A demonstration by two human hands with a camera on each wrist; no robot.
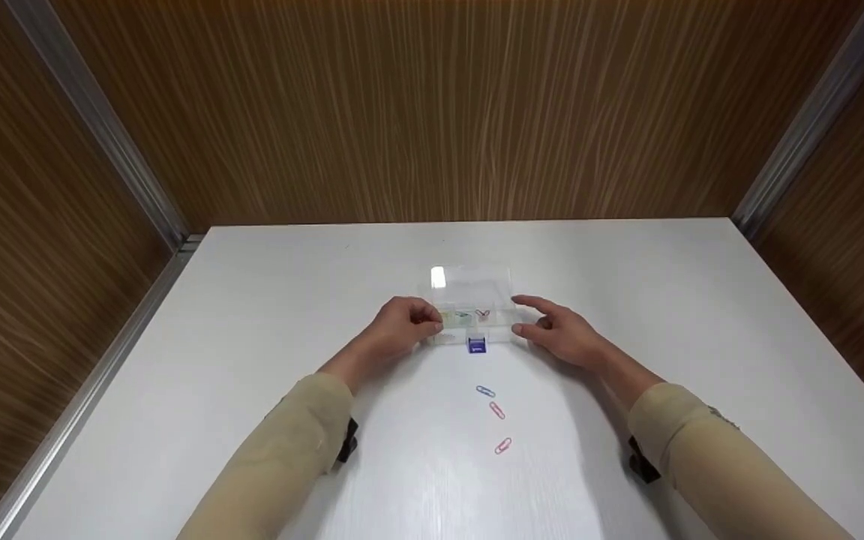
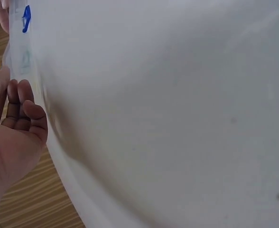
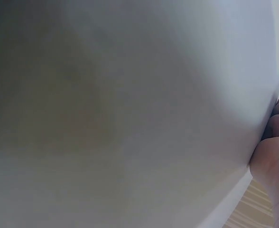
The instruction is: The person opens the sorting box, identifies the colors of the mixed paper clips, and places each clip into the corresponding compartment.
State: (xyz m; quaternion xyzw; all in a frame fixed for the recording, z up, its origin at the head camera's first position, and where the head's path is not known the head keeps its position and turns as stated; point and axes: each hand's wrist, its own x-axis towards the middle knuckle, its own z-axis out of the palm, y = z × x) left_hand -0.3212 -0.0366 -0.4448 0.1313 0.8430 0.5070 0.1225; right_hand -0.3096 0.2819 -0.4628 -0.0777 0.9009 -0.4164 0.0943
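A clear plastic box (image 1: 497,335) stands on the table with its transparent lid (image 1: 477,283) raised at the back and a blue latch (image 1: 476,345) at its front. Small paper clips (image 1: 483,313) show in its compartments. My left hand (image 1: 404,324) pinches the box's left side between thumb and curled fingers; the left wrist view shows this hand (image 2: 21,118) from behind, with the contact partly hidden. At the right side, my right hand (image 1: 563,334) touches the box with its index finger and thumb spread apart. The right wrist view catches only part of that hand (image 3: 277,152).
In front of the box lie a blue paper clip (image 1: 485,391), a red paper clip (image 1: 497,410) and another red paper clip (image 1: 503,445). The white table (image 1: 289,285) is bordered by wood-grain panels (image 1: 462,112) at the back and both sides.
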